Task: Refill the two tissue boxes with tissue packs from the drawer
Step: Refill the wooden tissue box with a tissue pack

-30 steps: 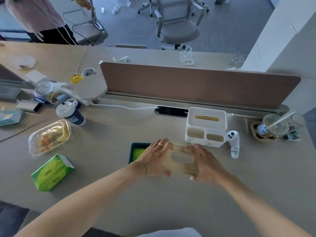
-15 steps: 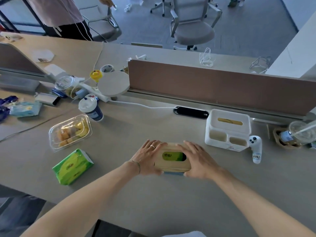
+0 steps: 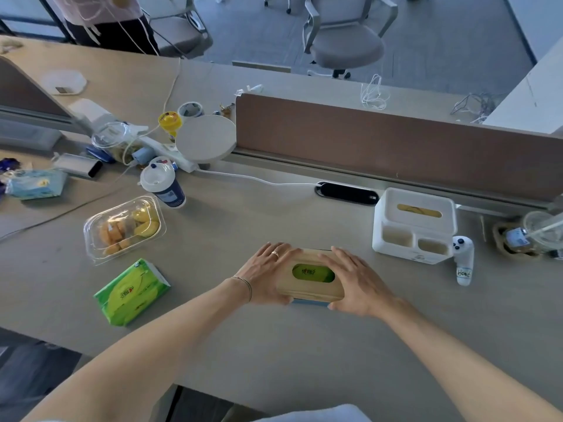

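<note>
A long pale desk (image 3: 304,345) runs across an open office, split down its middle by a brown partition panel (image 3: 396,147). Beyond the panel lies grey floor with a grey swivel chair (image 3: 344,41), and at the far left a person (image 3: 106,22) stands by the desk.

Near the middle of the desk sits the wooden-lidded tissue box (image 3: 310,277), its long axis running left to right and slightly turned, parallel to the partition. Its lid faces up, and the oval slot in it shows the green pack inside; a blue base edge peeks out under the near side. The left hand (image 3: 268,275) lies flat against the box's left end and the right hand (image 3: 356,281) against the right end, fingers spread and laid over the lid edges, pressing rather than curled around it.

To the right, touching nothing, stands the white tissue box (image 3: 414,226) with a slot in its top showing yellow, and two small front compartments. Well to the left a loose green tissue pack (image 3: 131,292) lies flat, its long axis angled diagonally, near end left. Behind it sits a clear fruit container (image 3: 125,228), then a lidded blue cup (image 3: 163,188).
</note>
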`<move>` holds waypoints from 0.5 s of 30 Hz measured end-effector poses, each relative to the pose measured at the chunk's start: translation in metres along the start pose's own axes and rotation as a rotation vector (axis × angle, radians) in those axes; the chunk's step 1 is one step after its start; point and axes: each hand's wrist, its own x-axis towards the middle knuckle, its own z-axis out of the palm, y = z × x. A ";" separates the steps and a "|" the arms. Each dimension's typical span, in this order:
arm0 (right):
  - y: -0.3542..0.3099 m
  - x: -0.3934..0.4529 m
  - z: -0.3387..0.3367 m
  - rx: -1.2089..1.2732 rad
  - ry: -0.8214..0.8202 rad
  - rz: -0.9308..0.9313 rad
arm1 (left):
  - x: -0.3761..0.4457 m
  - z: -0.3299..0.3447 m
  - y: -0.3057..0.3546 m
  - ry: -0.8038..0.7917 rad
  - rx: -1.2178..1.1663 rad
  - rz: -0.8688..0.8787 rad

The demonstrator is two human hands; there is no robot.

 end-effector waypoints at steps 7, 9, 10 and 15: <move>0.000 0.001 0.001 -0.059 -0.009 0.010 | 0.003 0.005 0.002 -0.065 -0.016 -0.064; 0.001 0.002 0.001 -0.061 0.000 0.011 | 0.004 0.005 0.002 -0.076 -0.012 -0.076; 0.001 0.002 0.001 -0.057 0.001 0.011 | 0.004 0.005 0.002 -0.079 -0.009 -0.080; 0.003 0.001 0.001 0.020 -0.001 0.003 | 0.006 0.003 0.002 -0.111 0.023 -0.077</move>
